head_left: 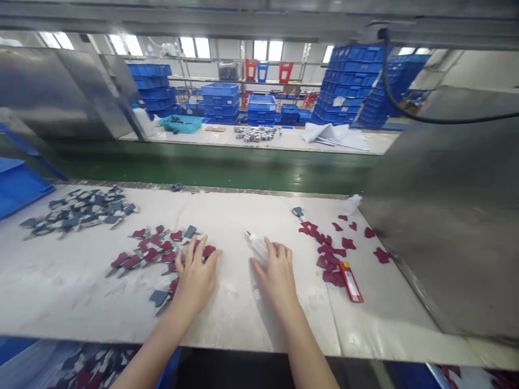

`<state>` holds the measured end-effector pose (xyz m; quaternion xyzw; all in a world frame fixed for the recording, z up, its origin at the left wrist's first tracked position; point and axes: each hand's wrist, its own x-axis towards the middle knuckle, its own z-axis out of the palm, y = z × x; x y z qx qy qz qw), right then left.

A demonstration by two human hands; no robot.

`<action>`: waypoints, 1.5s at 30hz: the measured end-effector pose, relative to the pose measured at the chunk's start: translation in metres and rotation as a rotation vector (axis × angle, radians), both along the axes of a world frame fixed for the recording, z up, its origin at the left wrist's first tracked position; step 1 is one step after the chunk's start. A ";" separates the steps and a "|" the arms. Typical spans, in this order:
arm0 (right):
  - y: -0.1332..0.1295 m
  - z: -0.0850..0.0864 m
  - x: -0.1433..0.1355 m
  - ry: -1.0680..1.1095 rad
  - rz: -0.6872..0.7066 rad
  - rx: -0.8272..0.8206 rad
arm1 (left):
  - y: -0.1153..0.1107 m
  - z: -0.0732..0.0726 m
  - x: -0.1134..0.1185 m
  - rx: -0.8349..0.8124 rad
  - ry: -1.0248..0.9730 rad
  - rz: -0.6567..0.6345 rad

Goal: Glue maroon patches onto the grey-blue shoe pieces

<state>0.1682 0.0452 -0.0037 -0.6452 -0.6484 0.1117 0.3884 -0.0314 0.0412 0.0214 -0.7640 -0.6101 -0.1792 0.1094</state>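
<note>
My left hand (197, 273) is over the right edge of a group of small parts with dark red tops (151, 254), its fingers spread. A blue-grey part (159, 297) lies left of that wrist. My right hand (277, 270) has its fingers curled round a white tube with a thin dark tip (257, 244), which points up and left. To the right of it lie loose dark red pieces (329, 258) and a red box with a yellow end (351, 282). One blue-grey part (298, 212) sits above those pieces.
A pile of blue-grey parts (83, 209) is at the left, beside a blue bin (20, 186). A metal panel (450, 216) bounds the right side. Beyond the green belt (227, 165) are a teal basket (181, 123) and stacked blue crates. Bins with parts show below the table's front edge.
</note>
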 end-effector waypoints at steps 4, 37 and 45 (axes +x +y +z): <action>-0.002 0.008 0.003 0.116 -0.072 -0.031 | 0.045 0.022 0.022 0.076 -0.133 -0.155; -0.083 -0.001 0.048 1.117 -0.101 0.139 | -0.041 -0.016 0.045 -0.382 -0.507 -0.373; -0.086 -0.003 0.043 0.969 -0.109 0.082 | -0.046 -0.014 0.051 -0.323 -0.515 -0.389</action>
